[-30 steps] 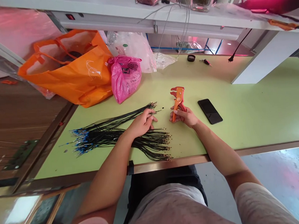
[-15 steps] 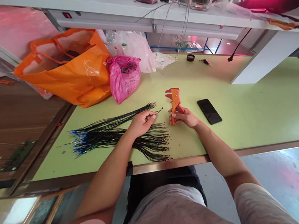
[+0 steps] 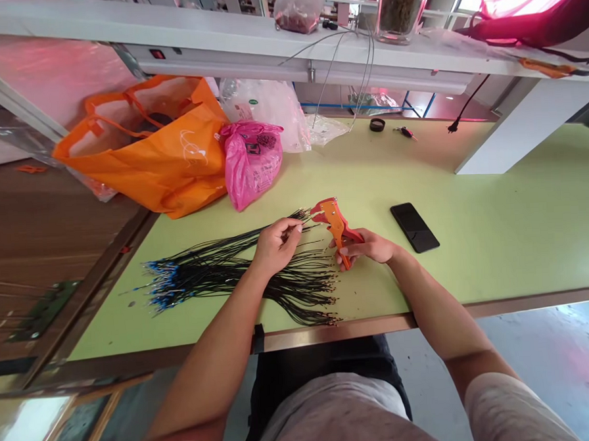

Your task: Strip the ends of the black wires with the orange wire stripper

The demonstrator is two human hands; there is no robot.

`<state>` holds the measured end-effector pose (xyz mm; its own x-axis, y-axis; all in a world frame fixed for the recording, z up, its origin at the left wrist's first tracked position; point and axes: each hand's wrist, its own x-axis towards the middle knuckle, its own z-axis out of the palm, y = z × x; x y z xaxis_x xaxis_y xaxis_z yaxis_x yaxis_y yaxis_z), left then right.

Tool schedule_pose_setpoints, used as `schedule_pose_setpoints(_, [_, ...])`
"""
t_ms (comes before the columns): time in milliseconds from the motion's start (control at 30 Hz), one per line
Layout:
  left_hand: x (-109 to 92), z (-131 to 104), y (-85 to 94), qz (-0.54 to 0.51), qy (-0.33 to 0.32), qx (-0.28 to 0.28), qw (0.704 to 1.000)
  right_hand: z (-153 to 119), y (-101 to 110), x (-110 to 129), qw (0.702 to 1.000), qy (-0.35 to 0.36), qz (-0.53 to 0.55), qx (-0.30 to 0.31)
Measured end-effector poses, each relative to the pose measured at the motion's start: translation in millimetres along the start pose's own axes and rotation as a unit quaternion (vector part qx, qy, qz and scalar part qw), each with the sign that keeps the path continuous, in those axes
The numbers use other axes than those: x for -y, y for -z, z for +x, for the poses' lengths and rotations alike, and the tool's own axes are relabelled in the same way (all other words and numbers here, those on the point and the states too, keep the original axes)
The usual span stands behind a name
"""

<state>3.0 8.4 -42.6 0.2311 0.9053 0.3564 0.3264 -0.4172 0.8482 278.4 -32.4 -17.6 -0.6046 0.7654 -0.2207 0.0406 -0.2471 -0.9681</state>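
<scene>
My left hand (image 3: pixel 277 246) pinches a thin black wire, whose end points right at the jaws of an orange-and-red wire stripper (image 3: pixel 335 222). The stripper's handles are in my right hand (image 3: pixel 367 247), its head tilted to the left. Black wires (image 3: pixel 228 275) lie in a spread bundle under and around my left hand, with blue and silvery ends at the left and copper-coloured tips at the right. Whether the wire's tip is inside the jaws is too small to tell.
A black phone (image 3: pixel 415 227) lies right of my right hand. Behind are an orange bag (image 3: pixel 173 158), a pink plastic bag (image 3: pixel 252 163), a black ring (image 3: pixel 377 125) and a white shelf (image 3: pixel 216 37) with its post.
The stripper has tilted and moved left, so its jaws are now by the wire's end at my left fingers. The whole view has shifted slightly, with more of the shelf showing.
</scene>
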Motion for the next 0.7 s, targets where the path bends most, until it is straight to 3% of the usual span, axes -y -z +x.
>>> schedule_pose_setpoints(433, [-11.4, 0.4, 0.5, 0.006, -0.013, -0.042, 0.999, 4.0, -11.8, -3.6, 0.999, -0.006, 0.032, 0.042])
schedule_pose_setpoints(700, [-11.3, 0.1, 5.7, 0.024, -0.011, -0.019, 0.999, 4.9, -13.5, -4.0, 0.998, 0.002, 0.048, 0.03])
